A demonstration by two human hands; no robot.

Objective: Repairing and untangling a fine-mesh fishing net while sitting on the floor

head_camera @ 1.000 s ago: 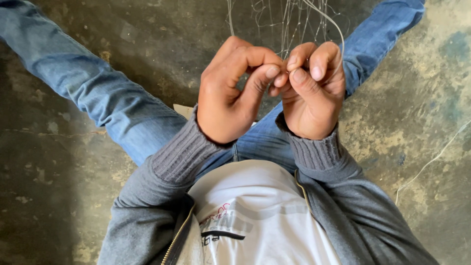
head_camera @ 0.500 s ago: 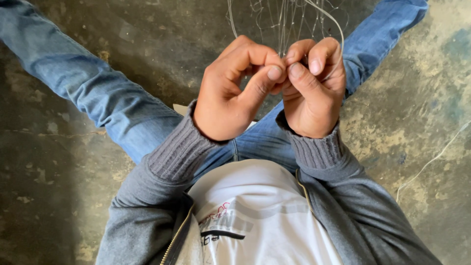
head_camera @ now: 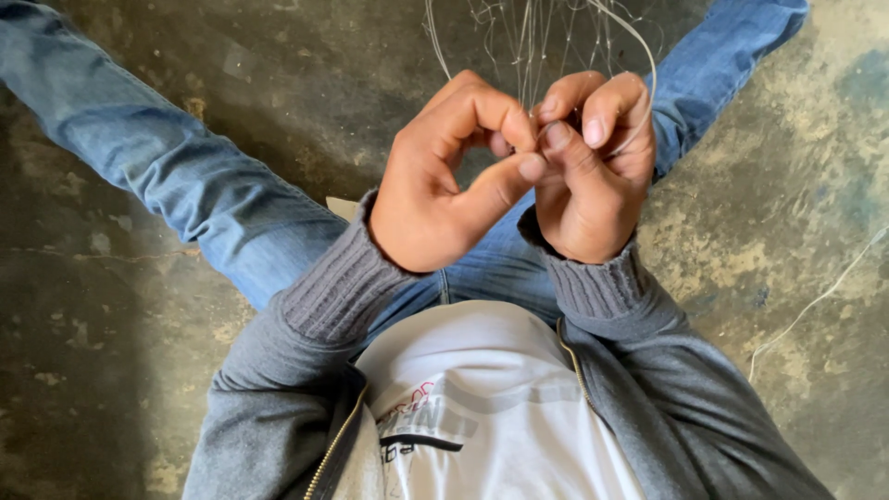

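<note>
- Rough, stained concrete floor [head_camera: 120, 370] is seen under the seated person, whose legs in blue jeans [head_camera: 185, 185] are spread apart on it.
- Nearest the camera, a white shirt [head_camera: 500, 407] and the ribbed cuffs of a grey jacket [head_camera: 343, 278] are seen.
- Just above the lap, the left hand [head_camera: 444, 199] is curled, its thumb and forefinger pressed together on a thin strand.
- Touching it, the right hand [head_camera: 593, 176] is closed, and pale thin line [head_camera: 639, 56] is pinched between its fingertips and looped over its knuckles.
- Beyond the hands, fine mesh of netting [head_camera: 537, 28] is stretched upward out of view.
- Judged from this, the strand is best kept taut and the pinch kept close to the joining point, so that slack is not let into the knot.
- A loose length of cord [head_camera: 815, 301] is left on the floor, well apart to the right.
</note>
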